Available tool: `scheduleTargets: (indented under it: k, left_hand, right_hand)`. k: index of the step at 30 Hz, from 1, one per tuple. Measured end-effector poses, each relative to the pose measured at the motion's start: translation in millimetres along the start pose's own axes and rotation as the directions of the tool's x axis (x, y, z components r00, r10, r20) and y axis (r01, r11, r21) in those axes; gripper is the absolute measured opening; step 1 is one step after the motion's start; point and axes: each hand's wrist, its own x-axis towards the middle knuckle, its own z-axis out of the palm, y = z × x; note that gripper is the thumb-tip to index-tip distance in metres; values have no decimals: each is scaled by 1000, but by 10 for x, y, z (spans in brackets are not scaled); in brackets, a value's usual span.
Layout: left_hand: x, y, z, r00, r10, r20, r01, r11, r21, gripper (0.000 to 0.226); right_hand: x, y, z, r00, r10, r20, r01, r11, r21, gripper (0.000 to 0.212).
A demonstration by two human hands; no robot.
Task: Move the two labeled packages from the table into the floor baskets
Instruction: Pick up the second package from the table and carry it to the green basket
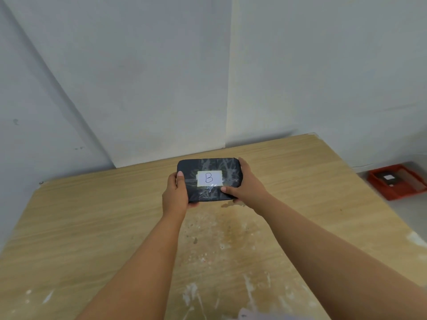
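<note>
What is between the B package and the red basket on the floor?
Only bare wooden table, then its edge. In the head view, nothing lies between the B package and the red basket, which already holds a dark package.

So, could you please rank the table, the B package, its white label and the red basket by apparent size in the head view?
1. Table
2. B package; the red basket looks similar but sits farther off and cropped, so unranked
3. White label

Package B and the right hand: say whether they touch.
Touching. The head view shows the right hand wrapped around the end of package B, its thumb pressed on top.
</note>
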Motion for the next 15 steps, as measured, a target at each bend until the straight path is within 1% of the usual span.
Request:
scheduleTargets:
  k: [4,8,11,14,15]
  left_hand:
    - [-62,36,144,996,53,78,-57,997,55,40]
    - [-146,27,431,972,119,202,-147,981,128,41]
    - [-269,29,747,939,148,311,-204,966,157,38]
    - [-407,100,1144,895,152,418,-241,956,169,29]
    - [-453,125,1296,878,153,453,-263,946,191,30]
  right_hand:
    - [-140,96,-167,998,18,-66,-15,999,49,101]
    - [-326,291,-480,990,51,-134,-39,996,84,97]
    - [-488,478,-795,977,89,-192,-71,993,97,94]
    - [-630,668,-1167,962,125,-243,-93,986,138,95]
    - [-680,741,-1304,955,139,-262,-101,983,153,96]
